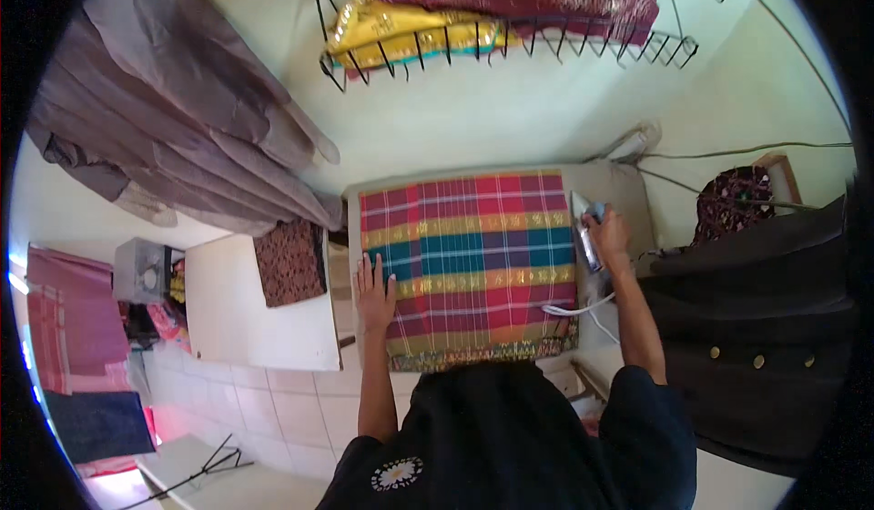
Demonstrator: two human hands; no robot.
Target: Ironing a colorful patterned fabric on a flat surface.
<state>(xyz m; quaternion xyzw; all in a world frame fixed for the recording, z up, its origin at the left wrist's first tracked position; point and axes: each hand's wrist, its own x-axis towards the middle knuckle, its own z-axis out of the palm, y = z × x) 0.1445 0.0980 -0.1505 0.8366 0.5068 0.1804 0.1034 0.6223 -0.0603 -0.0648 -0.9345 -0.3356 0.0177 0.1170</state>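
A plaid cloth (482, 251) in red, teal, purple and gold lies spread flat on a padded grey-beige ironing surface (642, 202). At the cloth's left edge, my left hand (373, 296) rests flat with fingers stretched out, pressing on the fabric. My right hand (610, 237) is closed around the handle of a clothes iron (585, 242). The iron sits at the cloth's right edge, its tip pointing away from me. From it, a pale cord (569, 311) loops over the cloth's lower right part.
A folded brown patterned cloth (291, 262) lies on a white table (241, 314) at left. Grey garments (173, 82) hang above it. A dark garment with gold buttons (756, 328) hangs at right. A black wire rack (446, 44) holds folded fabrics on the far wall.
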